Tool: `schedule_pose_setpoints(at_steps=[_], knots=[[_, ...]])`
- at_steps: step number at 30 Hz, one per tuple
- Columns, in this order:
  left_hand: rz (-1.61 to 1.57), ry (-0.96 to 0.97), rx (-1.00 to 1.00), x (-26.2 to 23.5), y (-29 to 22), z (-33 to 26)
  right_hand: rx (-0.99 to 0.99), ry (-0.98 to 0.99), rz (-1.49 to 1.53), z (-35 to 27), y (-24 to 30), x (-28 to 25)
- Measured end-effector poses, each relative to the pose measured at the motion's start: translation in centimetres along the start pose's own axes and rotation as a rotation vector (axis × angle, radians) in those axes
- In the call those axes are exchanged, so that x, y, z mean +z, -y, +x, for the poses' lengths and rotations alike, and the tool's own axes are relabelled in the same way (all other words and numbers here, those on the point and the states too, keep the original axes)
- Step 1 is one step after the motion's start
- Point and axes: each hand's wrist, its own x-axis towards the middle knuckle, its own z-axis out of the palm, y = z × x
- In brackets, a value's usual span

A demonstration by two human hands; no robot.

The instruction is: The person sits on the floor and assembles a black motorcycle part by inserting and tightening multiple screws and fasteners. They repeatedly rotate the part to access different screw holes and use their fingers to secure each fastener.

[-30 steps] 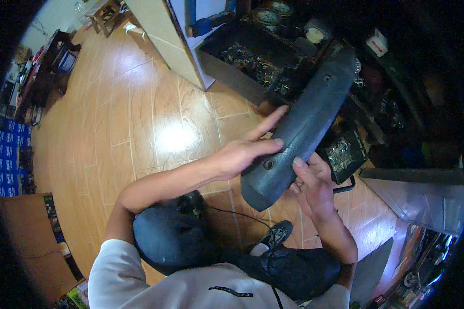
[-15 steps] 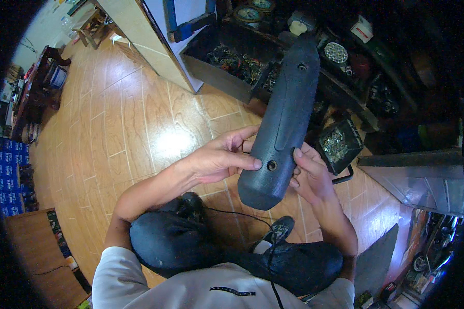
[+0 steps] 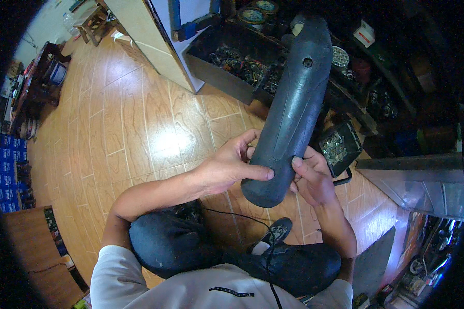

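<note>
Though glossy, tan floor (image 3: 103, 134) below black casing (image 3: 296, 113), cluttered box (image 3: 221, 82) beyond.

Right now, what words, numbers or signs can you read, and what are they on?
None reads clearly.
Shirt: pale marks on a dark strip, too small to read.
Blue boxes: white print, too blurred to read.
White box: red mark, too small to read.
Black part: no lettering shows.
</note>
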Motion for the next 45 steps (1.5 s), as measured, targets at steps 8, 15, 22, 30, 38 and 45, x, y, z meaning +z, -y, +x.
schedule_pose_setpoints(at_steps=[8, 15, 22, 30, 38, 45], knots=[[-0.003, -0.047, 0.038, 0.7, 0.2, -0.1, 0.016, -0.001, -0.047, 0.1, 0.2, 0.2], [0.132, -0.115, 0.071, 1.1, -0.1, -0.1, 0.004, -0.055, -0.031, 0.4, -0.3, 0.3], [-0.099, -0.049, -0.031, 0.5, -0.1, -0.1, 0.045, 0.006, 0.093, 0.8, -0.1, 0.0], [-0.055, -0.099, 0.039, 0.8, 0.4, 0.1, 0.019, -0.040, 0.021, 0.6, -0.4, 0.5], [-0.028, -0.099, -0.012, 1.1, 0.1, 0.0, 0.034, -0.071, -0.022, 0.2, 0.0, 0.7], [-0.269, 0.012, -0.111, 0.5, -0.6, -0.3, 0.042, -0.043, 0.116, 0.6, 0.1, -0.2]])
